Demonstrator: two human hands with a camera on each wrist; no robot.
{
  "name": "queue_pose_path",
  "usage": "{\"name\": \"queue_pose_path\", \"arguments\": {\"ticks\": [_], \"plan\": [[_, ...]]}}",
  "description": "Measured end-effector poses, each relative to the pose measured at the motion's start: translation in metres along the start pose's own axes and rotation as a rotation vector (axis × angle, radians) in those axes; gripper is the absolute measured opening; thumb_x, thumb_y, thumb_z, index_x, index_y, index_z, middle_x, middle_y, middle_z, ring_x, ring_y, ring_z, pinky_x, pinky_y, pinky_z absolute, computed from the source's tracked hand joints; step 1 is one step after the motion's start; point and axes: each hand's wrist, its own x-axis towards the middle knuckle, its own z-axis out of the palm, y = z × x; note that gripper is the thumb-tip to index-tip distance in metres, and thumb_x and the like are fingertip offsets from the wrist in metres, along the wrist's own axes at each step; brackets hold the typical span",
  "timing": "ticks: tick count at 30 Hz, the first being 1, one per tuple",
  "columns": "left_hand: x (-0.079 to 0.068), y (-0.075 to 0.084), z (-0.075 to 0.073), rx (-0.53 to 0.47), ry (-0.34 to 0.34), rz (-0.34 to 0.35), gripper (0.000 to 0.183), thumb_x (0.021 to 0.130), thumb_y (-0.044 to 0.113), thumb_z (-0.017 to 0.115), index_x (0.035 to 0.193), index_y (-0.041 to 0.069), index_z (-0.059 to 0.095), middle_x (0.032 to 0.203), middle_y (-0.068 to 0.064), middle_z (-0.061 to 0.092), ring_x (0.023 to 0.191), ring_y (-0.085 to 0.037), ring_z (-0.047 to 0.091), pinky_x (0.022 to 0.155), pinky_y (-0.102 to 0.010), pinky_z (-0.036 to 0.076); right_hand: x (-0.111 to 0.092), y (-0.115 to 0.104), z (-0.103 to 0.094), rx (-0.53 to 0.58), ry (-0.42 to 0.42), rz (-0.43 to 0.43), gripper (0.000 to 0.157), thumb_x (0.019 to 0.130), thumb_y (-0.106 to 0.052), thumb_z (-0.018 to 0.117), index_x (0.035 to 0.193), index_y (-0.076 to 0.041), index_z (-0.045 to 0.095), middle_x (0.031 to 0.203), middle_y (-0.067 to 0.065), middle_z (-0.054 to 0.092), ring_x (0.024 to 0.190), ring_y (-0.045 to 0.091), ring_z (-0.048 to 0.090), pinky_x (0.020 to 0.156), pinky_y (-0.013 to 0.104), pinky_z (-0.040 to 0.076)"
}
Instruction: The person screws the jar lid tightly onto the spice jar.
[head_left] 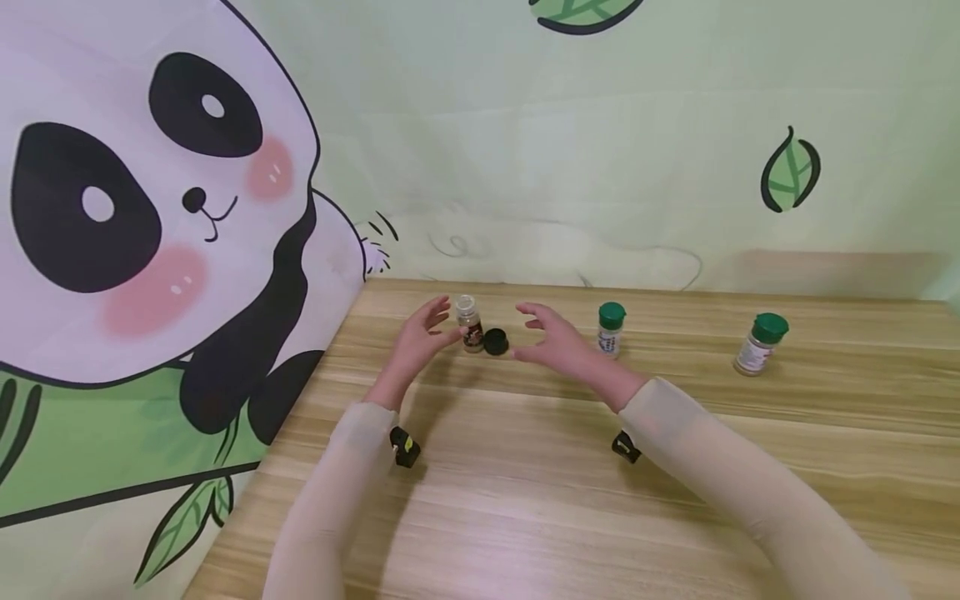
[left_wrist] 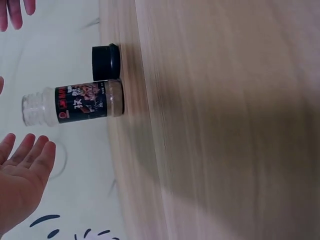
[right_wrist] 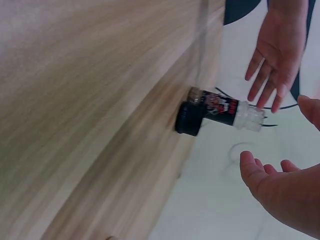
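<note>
A clear spice bottle (head_left: 470,325) with a dark label stands uncapped on the wooden table, some brown contents showing at its base. Beside it, on the right, lies a black cap (head_left: 496,341). My left hand (head_left: 422,340) is held just left of the bottle, fingers spread and loosely bent, with nothing in it. On the other side my right hand (head_left: 555,337) hovers right of the cap, thumb and fingers apart and holding nothing. In the left wrist view the bottle (left_wrist: 82,102) and the cap (left_wrist: 106,62) stand close together, apart from the fingers.
A green-capped shaker (head_left: 611,329) stands behind my right wrist, partly covered by it. Farther right is another green-capped shaker (head_left: 761,343). A cloth backdrop (head_left: 525,167) with a panda and leaves hangs at the table's (head_left: 510,500) back and left edges.
</note>
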Motion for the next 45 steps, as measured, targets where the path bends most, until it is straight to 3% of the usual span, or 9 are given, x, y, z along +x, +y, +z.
{"name": "queue_pose_path", "arguments": {"ticks": [10,20,32,45], "plan": [[0.019,-0.011,0.007,-0.062,-0.015,-0.016,0.076,0.087,0.014,0.076,0.151,0.005,0.036,0.151,-0.022,0.046,0.14,-0.038,0.045,0.113,-0.048,0.04,0.026,0.013,0.018,-0.09,0.01,0.018,0.08,0.089,-0.017,0.073,0.153,-0.003,0.028,0.16,0.019,0.029,0.143,0.038,0.038,0.113,0.05,0.04],[0.035,-0.024,0.013,-0.058,-0.031,-0.024,0.074,0.086,0.016,0.076,0.149,0.005,0.039,0.145,-0.022,0.052,0.135,-0.038,0.05,0.113,-0.047,0.041,0.05,0.019,0.032,-0.167,0.025,0.054,0.078,0.088,-0.015,0.073,0.151,0.002,0.03,0.157,0.021,0.034,0.14,0.039,0.041,0.114,0.047,0.04],[0.037,-0.028,0.016,-0.036,-0.036,-0.056,0.065,0.087,0.014,0.075,0.144,0.003,0.046,0.139,-0.023,0.057,0.13,-0.036,0.055,0.111,-0.046,0.043,0.068,0.03,0.039,-0.219,0.029,0.112,0.078,0.085,-0.018,0.075,0.148,0.004,0.035,0.15,0.025,0.045,0.139,0.039,0.044,0.116,0.046,0.037],[0.038,-0.026,0.018,0.019,-0.041,-0.044,0.052,0.09,0.016,0.072,0.136,-0.001,0.054,0.136,-0.022,0.06,0.128,-0.036,0.057,0.109,-0.045,0.044,0.072,0.031,0.049,-0.256,0.049,0.158,0.074,0.084,-0.017,0.074,0.144,0.009,0.04,0.143,0.028,0.051,0.135,0.039,0.048,0.115,0.045,0.038]]}}
